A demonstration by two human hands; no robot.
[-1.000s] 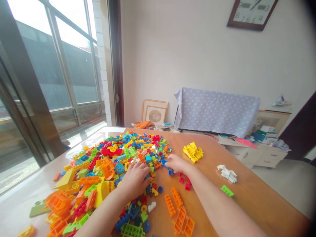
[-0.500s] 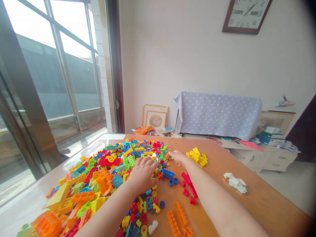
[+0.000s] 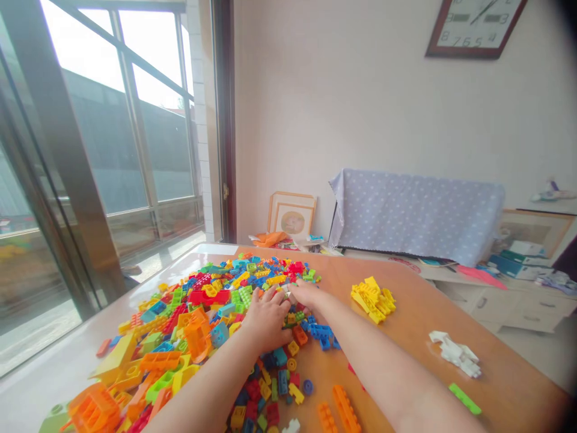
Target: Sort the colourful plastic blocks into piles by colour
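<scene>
A large heap of mixed plastic building bricks (image 3: 175, 343) covers the left and middle of the table. My left hand (image 3: 269, 319) lies palm down over the heap's right part, fingers spread, with nothing visibly held. Just beyond it, my right hand (image 3: 306, 293) reaches in from the right, its fingers drawn together at a small white building brick (image 3: 287, 289). The undersides of both hands are hidden. Close to the right wrist are several blue bricks (image 3: 321, 332). My right forearm covers most of the red bricks (image 3: 351, 368).
On the brown table (image 3: 396, 352), yellow bricks (image 3: 373, 299), white bricks (image 3: 456, 353), a green brick (image 3: 464, 398) and orange bricks (image 3: 346, 409) lie in separate groups to the right. A cloth-covered object (image 3: 415, 213) stands beyond the table; a window is on the left.
My right hand has moved left into the heap, to the white brick beside my left hand. The view has shifted a little, showing a green brick at the right.
</scene>
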